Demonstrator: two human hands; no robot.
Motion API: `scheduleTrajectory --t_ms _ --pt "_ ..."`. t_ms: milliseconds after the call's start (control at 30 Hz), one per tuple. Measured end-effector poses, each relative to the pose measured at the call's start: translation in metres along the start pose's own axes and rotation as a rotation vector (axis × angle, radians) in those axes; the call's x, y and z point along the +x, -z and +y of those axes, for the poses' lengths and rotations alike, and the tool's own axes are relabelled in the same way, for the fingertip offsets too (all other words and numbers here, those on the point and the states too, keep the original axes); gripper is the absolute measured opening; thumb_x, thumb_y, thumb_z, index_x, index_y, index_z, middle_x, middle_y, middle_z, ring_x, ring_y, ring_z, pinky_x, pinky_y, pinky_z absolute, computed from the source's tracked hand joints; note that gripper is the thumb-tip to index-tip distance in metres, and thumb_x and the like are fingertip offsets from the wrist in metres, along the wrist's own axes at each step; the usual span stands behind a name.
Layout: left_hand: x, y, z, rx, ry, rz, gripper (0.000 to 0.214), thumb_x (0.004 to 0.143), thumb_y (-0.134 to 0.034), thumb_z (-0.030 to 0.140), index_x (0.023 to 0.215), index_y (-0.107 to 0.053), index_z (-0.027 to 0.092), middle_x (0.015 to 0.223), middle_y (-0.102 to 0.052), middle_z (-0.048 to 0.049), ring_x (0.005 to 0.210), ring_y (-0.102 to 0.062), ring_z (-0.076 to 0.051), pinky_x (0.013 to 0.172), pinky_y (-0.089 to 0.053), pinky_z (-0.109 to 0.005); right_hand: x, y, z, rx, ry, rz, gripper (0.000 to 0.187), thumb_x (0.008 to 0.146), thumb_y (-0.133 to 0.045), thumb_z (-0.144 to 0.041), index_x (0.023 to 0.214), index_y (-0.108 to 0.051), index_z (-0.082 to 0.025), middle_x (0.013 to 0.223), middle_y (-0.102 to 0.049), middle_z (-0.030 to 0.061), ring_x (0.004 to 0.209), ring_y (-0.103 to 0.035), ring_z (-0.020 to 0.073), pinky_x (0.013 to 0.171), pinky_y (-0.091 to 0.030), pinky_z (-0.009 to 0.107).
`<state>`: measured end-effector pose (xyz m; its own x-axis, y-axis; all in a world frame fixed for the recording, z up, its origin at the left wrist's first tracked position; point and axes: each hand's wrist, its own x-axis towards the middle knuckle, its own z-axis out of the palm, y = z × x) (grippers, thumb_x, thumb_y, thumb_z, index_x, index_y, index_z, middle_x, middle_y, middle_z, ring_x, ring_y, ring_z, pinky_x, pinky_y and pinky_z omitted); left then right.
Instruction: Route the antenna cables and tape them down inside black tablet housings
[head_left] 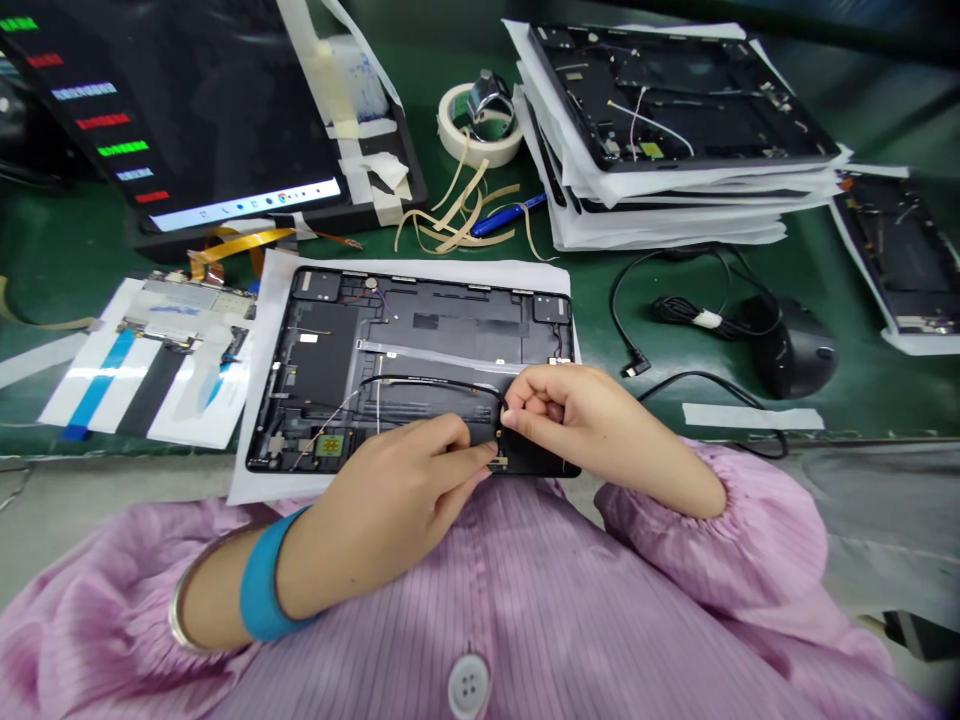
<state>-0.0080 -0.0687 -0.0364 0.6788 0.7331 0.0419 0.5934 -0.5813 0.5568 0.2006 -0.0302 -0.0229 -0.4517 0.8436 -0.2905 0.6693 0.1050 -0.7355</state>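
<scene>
An open black tablet housing point(465, 325) lies on a white sheet in front of me, its inner side up. A thin black cable point(431, 380) arches across it. My right hand point(562, 405) is closed in a pinch on the cable's right end, above the housing's near right part. My left hand point(409, 480), with a blue wristband point(262, 585), reaches over the near edge. Its thumb and forefinger come close together beside a small connector point(498, 462); what they hold, if anything, is hidden. A flat grey ribbon cable point(435, 353) runs across the housing's middle.
A lit screen point(202, 100) stands at back left, with a taped circuit board point(187, 310) in front. Masking tape point(454, 125), a blue pen point(510, 215) and tape strips lie behind. Stacked housings point(690, 100), a black USB cable point(619, 310) and a mouse point(795, 345) are right.
</scene>
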Motion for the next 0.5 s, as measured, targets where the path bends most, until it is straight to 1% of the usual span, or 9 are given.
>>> scheduleTrajectory --t_ms 333,500 --pt "0.0008 0.0 -0.0002 0.041 -0.037 0.011 0.026 0.095 -0.041 0.023 0.099 -0.067 0.019 0.076 -0.055 0.0003 0.063 -0.05 -0.01 0.056 -0.039 -0.023 0.0015 0.0014 0.0007 0.019 -0.027 -0.046 0.011 0.082 -0.056 -0.022 0.071 -0.055 -0.018 0.052 -0.045 -0.0086 0.047 -0.038 0.0054 0.053 -0.028 0.022" --pt "0.0026 0.0016 0.0011 0.051 -0.049 -0.002 0.03 0.096 -0.039 0.023 0.093 -0.068 0.018 0.075 -0.054 0.0004 0.061 -0.049 -0.01 0.053 -0.037 -0.023 0.0023 0.0026 0.0001 0.013 -0.027 -0.054 0.012 0.082 -0.057 -0.023 0.071 -0.056 -0.019 0.053 -0.047 -0.0081 0.047 -0.039 0.0056 0.054 -0.029 0.022"
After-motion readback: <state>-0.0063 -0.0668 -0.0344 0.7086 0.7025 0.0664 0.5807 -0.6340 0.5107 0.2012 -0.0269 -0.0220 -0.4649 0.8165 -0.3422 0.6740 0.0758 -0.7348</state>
